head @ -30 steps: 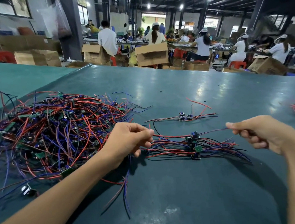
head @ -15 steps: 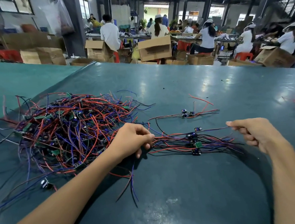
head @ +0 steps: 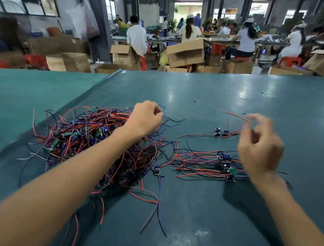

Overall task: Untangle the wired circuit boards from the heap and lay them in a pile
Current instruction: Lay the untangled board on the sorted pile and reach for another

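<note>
Workshop tabletop (head: 194, 104), dark green. Left hand (head: 147, 118) hovers over the far edge of the heap (head: 92, 140), fingers curled, perhaps pinching a wire; blur hides it. Right hand (head: 260, 149), loosely curled and empty, hangs above the pile (head: 203, 162), likely ready to take the next board.

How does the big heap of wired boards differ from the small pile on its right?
The heap is much larger than the pile. The heap's wires cross in all directions in a mound; the pile's wires run mostly side by side and lie flat. The left hand is at the heap; the right hand is by the pile. Both have red, blue and black wires with small boards.
</note>
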The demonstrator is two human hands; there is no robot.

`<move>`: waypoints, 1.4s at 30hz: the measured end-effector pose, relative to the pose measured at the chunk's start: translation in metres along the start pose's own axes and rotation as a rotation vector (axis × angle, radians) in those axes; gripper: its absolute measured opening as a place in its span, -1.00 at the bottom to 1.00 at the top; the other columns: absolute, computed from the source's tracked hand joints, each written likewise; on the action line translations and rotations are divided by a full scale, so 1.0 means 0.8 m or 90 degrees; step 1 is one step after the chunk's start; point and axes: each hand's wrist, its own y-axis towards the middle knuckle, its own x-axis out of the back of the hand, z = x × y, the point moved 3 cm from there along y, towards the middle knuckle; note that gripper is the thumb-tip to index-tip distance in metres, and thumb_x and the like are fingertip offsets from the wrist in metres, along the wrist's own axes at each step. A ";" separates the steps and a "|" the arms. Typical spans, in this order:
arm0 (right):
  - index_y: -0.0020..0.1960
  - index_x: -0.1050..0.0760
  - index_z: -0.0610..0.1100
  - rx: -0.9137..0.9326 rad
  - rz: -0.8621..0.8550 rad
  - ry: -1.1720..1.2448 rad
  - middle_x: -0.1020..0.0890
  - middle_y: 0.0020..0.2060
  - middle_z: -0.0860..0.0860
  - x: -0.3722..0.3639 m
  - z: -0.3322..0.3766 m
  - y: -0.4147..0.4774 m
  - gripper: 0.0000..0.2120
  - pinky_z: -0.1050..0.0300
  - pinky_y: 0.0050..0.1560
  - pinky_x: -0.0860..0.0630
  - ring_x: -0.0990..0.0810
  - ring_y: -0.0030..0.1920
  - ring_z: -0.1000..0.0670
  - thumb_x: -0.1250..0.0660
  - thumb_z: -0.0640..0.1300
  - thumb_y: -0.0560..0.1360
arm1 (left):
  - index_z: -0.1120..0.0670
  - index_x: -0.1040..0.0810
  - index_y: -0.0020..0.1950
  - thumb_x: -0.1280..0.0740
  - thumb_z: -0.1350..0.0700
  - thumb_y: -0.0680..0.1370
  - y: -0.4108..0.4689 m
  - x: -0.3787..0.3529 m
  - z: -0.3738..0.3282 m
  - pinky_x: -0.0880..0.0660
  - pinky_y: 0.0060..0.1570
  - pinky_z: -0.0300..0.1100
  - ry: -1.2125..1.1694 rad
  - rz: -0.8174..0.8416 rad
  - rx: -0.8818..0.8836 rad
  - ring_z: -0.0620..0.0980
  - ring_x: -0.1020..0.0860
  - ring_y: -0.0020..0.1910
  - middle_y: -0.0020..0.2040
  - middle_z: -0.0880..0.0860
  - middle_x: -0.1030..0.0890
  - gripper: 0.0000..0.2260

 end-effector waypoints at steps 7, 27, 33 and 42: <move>0.10 -0.68 -0.15 0.450 0.339 0.195 -0.61 -0.27 0.00 -0.050 0.104 -0.119 -0.78 0.04 -0.44 -0.48 -0.53 -0.40 -0.05 -0.33 -0.25 0.51 | 0.17 -0.60 0.12 -0.24 0.23 0.56 0.077 -0.061 0.048 -0.57 0.09 0.11 0.351 0.264 -0.050 0.30 -0.60 0.10 0.11 0.26 -0.62 -0.79; 0.06 -0.68 -0.13 0.412 0.441 0.222 -0.61 -0.33 0.01 -0.053 0.100 -0.117 -0.79 0.13 -0.52 -0.36 -0.50 -0.42 -0.05 -0.35 -0.26 0.49 | 0.08 -0.54 0.38 -0.55 0.09 0.48 0.091 -0.012 0.015 -0.54 0.03 -0.22 -0.091 0.240 -0.024 -0.10 -0.67 -0.13 -0.10 0.00 -0.73 -0.52; 0.07 -0.67 -0.18 0.306 0.283 0.313 -0.60 -0.31 0.01 -0.047 0.094 -0.072 -0.81 0.18 -0.39 -0.43 -0.50 -0.40 0.02 -0.39 -0.30 0.49 | 0.18 -0.59 0.24 -0.42 0.19 0.56 0.059 0.035 -0.047 -0.65 -0.04 -0.05 -0.579 0.053 -0.072 0.07 -0.72 -0.08 -0.03 0.18 -0.72 -0.74; -0.10 -0.71 -0.14 -0.397 0.527 0.412 -0.39 -0.50 -0.02 -0.078 0.051 0.065 -0.78 0.28 -0.56 -0.13 -0.24 -0.57 0.03 -0.38 -0.02 0.56 | 0.19 -0.59 0.17 -0.36 0.15 0.55 -0.003 -0.039 -0.038 -0.64 -0.23 -0.21 -0.964 0.041 0.181 -0.05 -0.67 -0.22 -0.03 0.16 -0.70 -0.77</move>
